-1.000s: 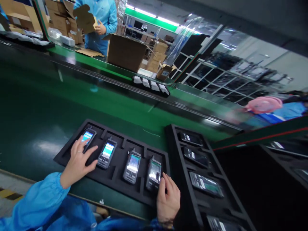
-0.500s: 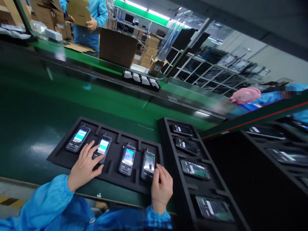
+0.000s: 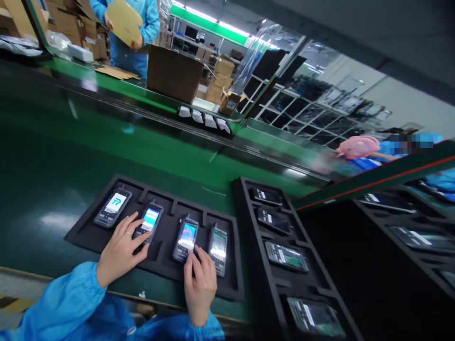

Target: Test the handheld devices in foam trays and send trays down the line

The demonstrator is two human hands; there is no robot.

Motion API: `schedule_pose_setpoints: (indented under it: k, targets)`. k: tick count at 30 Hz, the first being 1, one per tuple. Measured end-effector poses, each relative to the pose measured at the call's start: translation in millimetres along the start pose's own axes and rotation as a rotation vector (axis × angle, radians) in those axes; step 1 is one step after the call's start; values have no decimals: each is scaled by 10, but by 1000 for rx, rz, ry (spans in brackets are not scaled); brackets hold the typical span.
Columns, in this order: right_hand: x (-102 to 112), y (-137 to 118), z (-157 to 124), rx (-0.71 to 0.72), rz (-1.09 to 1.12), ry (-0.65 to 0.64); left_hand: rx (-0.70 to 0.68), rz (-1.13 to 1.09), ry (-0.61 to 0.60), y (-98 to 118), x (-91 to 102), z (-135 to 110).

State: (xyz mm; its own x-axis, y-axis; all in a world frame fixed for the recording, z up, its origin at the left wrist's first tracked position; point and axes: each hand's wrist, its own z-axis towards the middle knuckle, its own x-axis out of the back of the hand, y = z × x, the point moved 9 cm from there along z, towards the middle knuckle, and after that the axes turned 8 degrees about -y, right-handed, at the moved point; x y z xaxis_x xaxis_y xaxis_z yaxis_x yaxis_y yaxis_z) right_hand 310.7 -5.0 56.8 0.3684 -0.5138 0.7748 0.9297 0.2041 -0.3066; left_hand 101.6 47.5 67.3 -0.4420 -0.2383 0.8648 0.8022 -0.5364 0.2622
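Lighting: bright ceiling strip lights (image 3: 209,16) far overhead; pale glare patches on the glossy green conveyor belt (image 3: 106,147). Foreground dimmer, phone screens (image 3: 187,235) glowing. Edges bent by the wide lens; right background blurred and soft.

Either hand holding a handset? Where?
Nothing is held. Left hand touches the lower end of the second handset, right hand that of the third handset; both lie in the foam tray.

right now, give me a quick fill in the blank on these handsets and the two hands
The black foam tray under the hands holds ____ lit handsets. The left hand touches the ____ handset from the left. The right hand touches the ____ handset from the left.
Missing words: four; second; third.
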Motion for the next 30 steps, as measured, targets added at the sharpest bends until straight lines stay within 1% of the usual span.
schedule_pose_setpoints:
  k: [6,12,22,25,30]
  targets:
    - [-3,6,-17,8,9,32,20,-25,17,1,5,9]
    - [-2,-11,0,20,-32,48,37,-37,18,0,27,24]
    - [3,-31,-14,35,-21,43,17,-47,-3,-11,-8,-3]
    - [10,-52,-6,40,-33,36,12,-34,-4,-16,-17,-13]
    - [-4,-63,-6,48,-39,9,6,10,-38,-7,-42,-13]
